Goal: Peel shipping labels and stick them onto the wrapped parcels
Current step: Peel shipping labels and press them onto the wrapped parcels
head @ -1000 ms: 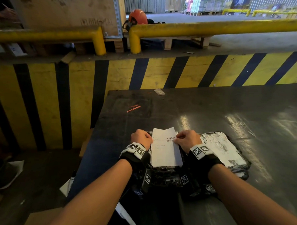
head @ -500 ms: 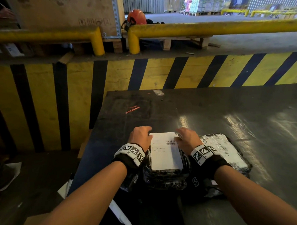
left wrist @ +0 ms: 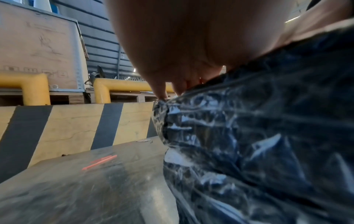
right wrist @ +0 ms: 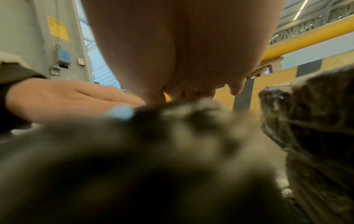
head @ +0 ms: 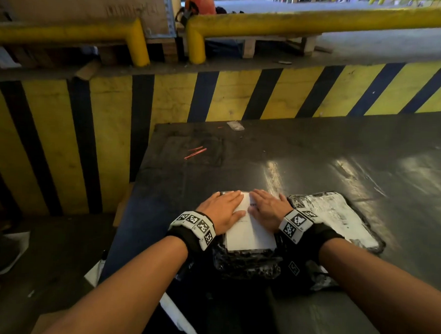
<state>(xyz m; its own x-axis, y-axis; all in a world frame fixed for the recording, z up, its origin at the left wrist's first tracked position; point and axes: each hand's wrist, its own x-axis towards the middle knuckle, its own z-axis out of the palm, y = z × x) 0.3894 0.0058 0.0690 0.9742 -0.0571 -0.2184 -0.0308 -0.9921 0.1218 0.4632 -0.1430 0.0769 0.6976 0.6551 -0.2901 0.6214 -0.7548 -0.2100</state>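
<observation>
- Two flat hands — left hand (head: 221,210) and right hand (head: 268,211) — press the white label (head: 249,233), gripping nothing.
- Under it the near parcel (head: 245,265) looks soft, crinkly, slippery; hold its edges.
- Right, a labelled parcel (head: 338,220) lies on the table (head: 316,156).

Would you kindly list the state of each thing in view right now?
Left hand: flat, pressing the label.
Right hand: flat, pressing the label.
Label: lying flat on the front parcel.
Front parcel: wrapped, under the label.
Right parcel: wrapped, already labelled.
</observation>
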